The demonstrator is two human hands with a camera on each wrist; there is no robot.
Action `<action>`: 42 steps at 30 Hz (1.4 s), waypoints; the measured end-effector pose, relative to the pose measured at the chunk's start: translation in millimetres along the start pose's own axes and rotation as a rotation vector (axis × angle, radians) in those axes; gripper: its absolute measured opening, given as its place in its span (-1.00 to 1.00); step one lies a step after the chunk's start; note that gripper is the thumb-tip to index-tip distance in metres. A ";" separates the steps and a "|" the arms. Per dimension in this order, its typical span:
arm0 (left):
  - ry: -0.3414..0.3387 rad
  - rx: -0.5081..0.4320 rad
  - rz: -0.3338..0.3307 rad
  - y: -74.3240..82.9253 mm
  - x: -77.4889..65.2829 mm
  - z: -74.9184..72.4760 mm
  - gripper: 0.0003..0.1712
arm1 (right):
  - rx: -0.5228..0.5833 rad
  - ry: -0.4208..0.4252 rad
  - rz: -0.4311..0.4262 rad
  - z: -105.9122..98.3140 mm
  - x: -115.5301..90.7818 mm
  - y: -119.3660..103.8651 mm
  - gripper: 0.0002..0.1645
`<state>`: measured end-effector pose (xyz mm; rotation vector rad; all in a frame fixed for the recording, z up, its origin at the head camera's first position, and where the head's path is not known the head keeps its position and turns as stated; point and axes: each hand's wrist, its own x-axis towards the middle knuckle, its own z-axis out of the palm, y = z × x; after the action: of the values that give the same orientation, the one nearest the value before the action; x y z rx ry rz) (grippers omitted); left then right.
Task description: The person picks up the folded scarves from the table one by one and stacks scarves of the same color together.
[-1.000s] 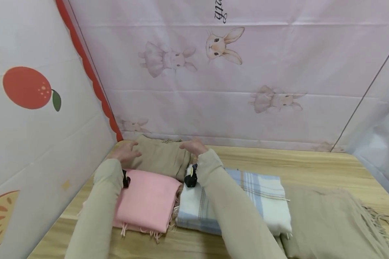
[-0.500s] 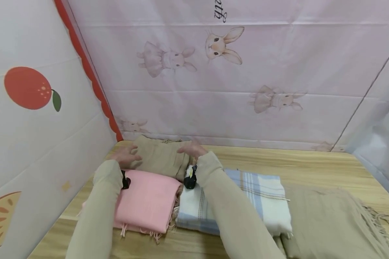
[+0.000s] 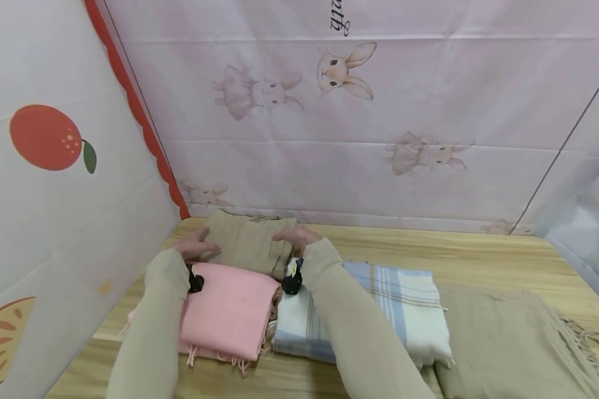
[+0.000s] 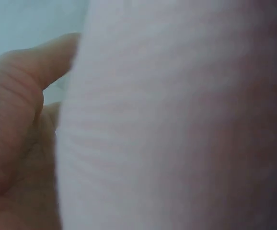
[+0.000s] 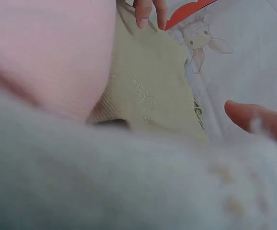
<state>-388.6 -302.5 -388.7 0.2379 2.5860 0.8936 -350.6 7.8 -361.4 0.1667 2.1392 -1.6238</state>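
A folded beige scarf (image 3: 244, 241) with a fringed far edge lies at the back left of the table. My left hand (image 3: 194, 245) is at its left side, thumb and fingers spread apart. At the right side is my right hand (image 3: 299, 237), its thumb extended toward the scarf. Whether either hand presses the cloth, I cannot tell. In the right wrist view, left-hand fingers (image 5: 150, 12) reach the beige cloth, and my right thumb (image 5: 256, 117) stands apart from it. A blurred pink scarf (image 4: 143, 134) hides most of the left wrist view.
The folded pink scarf (image 3: 229, 310) lies in front of the beige one. Beside it is a blue-and-white plaid scarf (image 3: 409, 299), partly under my right forearm. Another beige scarf (image 3: 509, 343) lies front right on the wooden table (image 3: 459, 249). Printed sheets stand behind and at left.
Both hands have come down slightly toward me along the sides of the beige scarf. The scarves look nearly unmoved.
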 end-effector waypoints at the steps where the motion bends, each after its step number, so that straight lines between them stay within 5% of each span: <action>1: -0.007 -0.033 -0.005 -0.5 0.4 1.1 0.11 | 0.013 0.002 0.005 0.3 0.4 1.0 0.00; 6: 0.011 -0.107 0.015 -3.7 2.5 2.4 0.06 | 0.054 0.016 0.022 1.5 3.2 4.3 0.04; 23: 0.167 0.022 0.040 -5.6 -2.4 0.0 -0.52 | 0.142 -0.131 -0.017 8.5 13.0 8.9 0.07; 33: 0.220 -0.125 -0.009 -4.4 -5.2 3.6 -0.50 | 0.187 -0.131 0.018 9.9 17.8 13.8 -0.16; 42: 0.175 -0.197 -0.020 3.3 -7.9 6.1 -0.45 | -0.108 0.066 -0.066 13.4 16.9 13.7 -0.19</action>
<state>-378.8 -298.7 -388.7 0.0804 2.6273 1.2013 -357.0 -3.5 -383.3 0.1189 2.2986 -1.5542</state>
